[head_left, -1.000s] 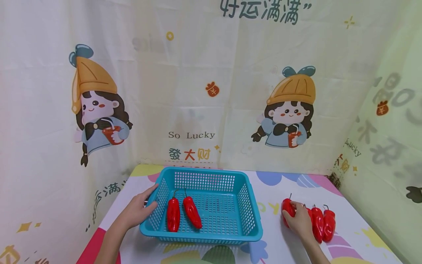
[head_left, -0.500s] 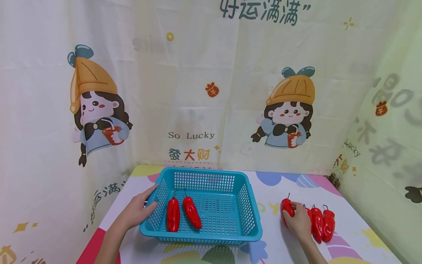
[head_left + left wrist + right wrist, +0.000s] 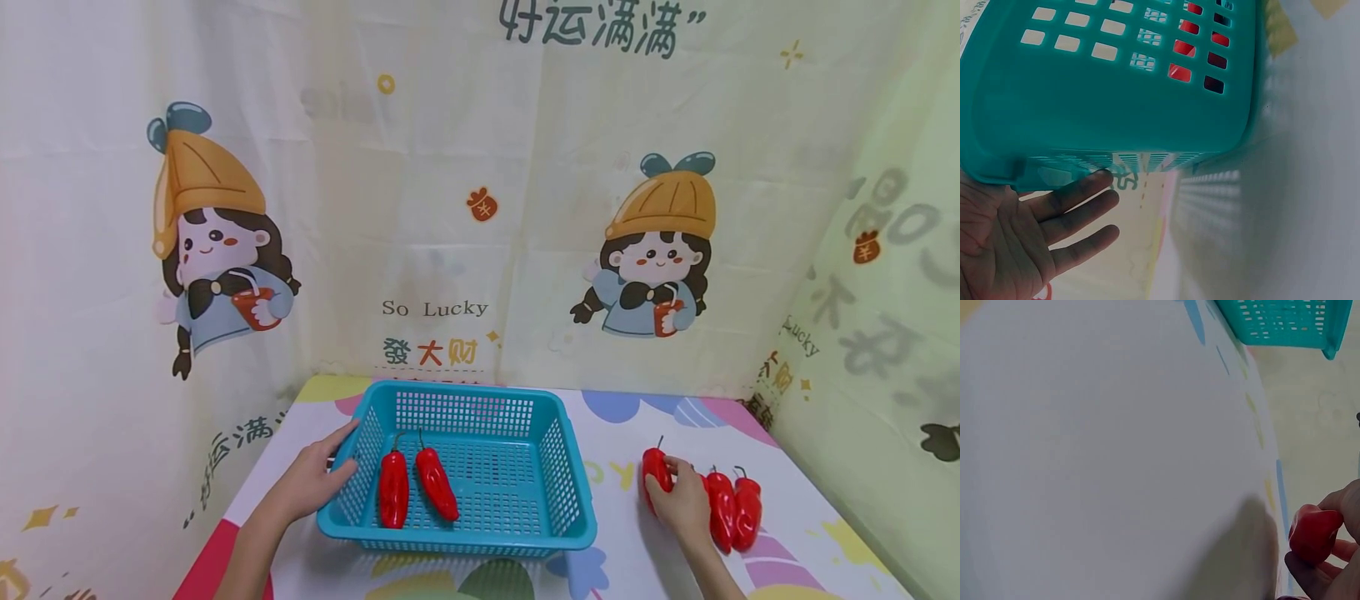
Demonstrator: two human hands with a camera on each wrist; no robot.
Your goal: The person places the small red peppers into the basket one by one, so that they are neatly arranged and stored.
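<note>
When viewed from the head, held one red pepper [image 3: 654,467] in the right hand [image 3: 686,502], with stem toward the back, over the right side of the table [image 3: 622,525]. Pinched it between thumb and curved fingers, drawn in to about the breadth of the pepper; seen from the right wrist, likewise gripped by its sides. Could not tell whether resting on the table or lifted just off it. Judged as the step in hand: picking this pepper out of the group at the right. Next called, in all likelihood, for a firm lift above rim height, a carry leftward and a gentle release inside the turquoise basket [image 3: 457,540]. Showed just beside the right hand, in a row, a half-hidden pepper [image 3: 706,492], a middle pepper [image 3: 722,510] and an outermost pepper [image 3: 748,512]. Contained, in the basket's left half, a straight-lying pepper [image 3: 393,492] and a slanted pepper [image 3: 437,483], near each other but apart. Rested the left hand [image 3: 306,483] against the basket's left rim, with thumb and forefinger spread; seen from the left wrist, with three fingers [image 3: 1082,215] extended and well separated outside the basket. Backed, beyond the table, by a printed cloth [image 3: 427,242].
</note>
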